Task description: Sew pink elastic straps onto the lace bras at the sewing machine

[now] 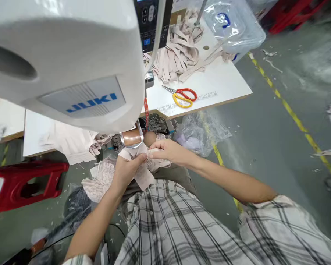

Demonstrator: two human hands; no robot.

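The left hand [129,168] pinches pale fabric [144,177] under its thumb, the other fingers mostly hidden, while the right hand [168,151], fingertips nearly together, grips the same piece just to the right; it sits on the near side of the white sewing machine [79,66]. Farther right on the white table [223,82], scissors [177,91] (one handle red, one yellow) lie near pale strips [179,53]

Just below the white JUKI machine [77,70], left hand [129,167] and right hand [169,151] both pinch pale fabric [143,178]! Right of the machine, red-and-yellow scissors [177,91] and heaped pale strips [176,55]; lower left of the machine, a red stool [54,177].
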